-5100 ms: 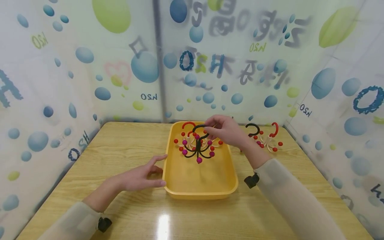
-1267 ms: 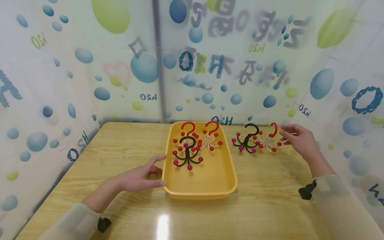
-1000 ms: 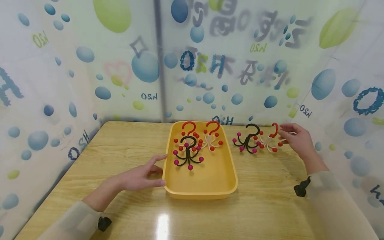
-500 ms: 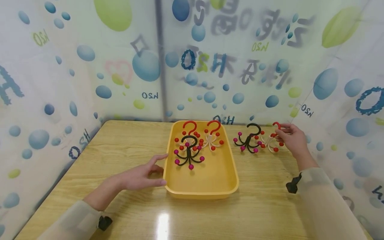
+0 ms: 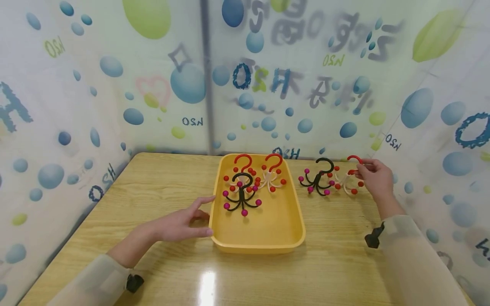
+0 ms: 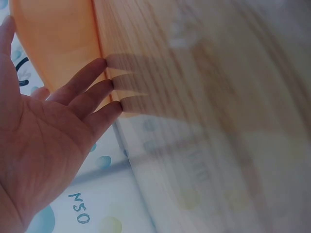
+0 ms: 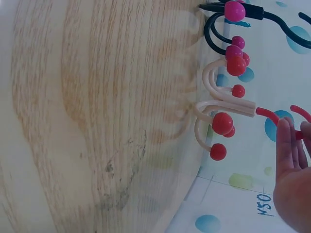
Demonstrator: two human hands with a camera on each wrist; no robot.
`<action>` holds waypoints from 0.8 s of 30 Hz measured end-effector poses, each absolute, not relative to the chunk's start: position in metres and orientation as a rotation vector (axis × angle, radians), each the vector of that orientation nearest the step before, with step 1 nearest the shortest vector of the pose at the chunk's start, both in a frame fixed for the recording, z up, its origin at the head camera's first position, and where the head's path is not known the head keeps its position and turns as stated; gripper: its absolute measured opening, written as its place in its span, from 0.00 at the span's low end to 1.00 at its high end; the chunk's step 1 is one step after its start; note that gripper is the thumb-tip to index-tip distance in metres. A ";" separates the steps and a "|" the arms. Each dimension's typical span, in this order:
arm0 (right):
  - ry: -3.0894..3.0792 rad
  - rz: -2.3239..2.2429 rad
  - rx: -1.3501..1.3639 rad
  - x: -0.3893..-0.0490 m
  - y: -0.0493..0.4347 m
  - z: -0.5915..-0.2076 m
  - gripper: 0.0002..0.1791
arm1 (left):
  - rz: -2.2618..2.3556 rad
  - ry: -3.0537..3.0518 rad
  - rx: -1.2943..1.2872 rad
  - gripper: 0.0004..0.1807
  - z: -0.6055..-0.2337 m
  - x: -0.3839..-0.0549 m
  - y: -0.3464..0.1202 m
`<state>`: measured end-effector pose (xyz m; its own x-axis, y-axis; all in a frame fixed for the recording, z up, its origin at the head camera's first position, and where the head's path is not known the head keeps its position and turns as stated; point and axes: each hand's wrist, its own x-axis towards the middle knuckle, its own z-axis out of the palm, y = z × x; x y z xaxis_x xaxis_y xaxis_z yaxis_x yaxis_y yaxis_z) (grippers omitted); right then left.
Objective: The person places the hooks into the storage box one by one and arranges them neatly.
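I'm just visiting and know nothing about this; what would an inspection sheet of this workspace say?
Surface: wood-grain table, with dark marks in the right wrist view.
Job's things: yellow tray holding two cream-and-red multi-hook hangers and one black hanger; right of it, another black hanger and a third cream-and-red hanger.
Clutter: nothing seen.
Grippers: bare human hands; left hand touches the tray's left rim, right hand pinches the third cream-and-red hanger's red hook.
Cables: nothing seen.
Surroundings: white backdrop printed with blue and green spots and mirrored lettering.
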<state>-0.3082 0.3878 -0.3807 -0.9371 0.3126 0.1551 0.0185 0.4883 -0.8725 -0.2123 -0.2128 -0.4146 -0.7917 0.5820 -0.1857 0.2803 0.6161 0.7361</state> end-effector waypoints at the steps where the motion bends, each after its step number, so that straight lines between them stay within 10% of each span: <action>1: -2.447 1.418 -0.291 -0.307 0.388 -0.380 0.27 | 1.009 2.433 0.686 0.53 -0.414 -0.212 -0.213; 24: -2.367 1.357 -0.146 -0.229 0.391 -0.340 0.05 | 1.007 2.432 0.684 0.53 -0.413 -0.211 -0.212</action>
<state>-0.2293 0.3909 -0.3405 -0.9121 0.2860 0.2936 -0.1089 0.5215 -0.8463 -0.2112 -0.2116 -0.4130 -0.7916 0.5815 -0.1877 0.2785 0.6168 0.7362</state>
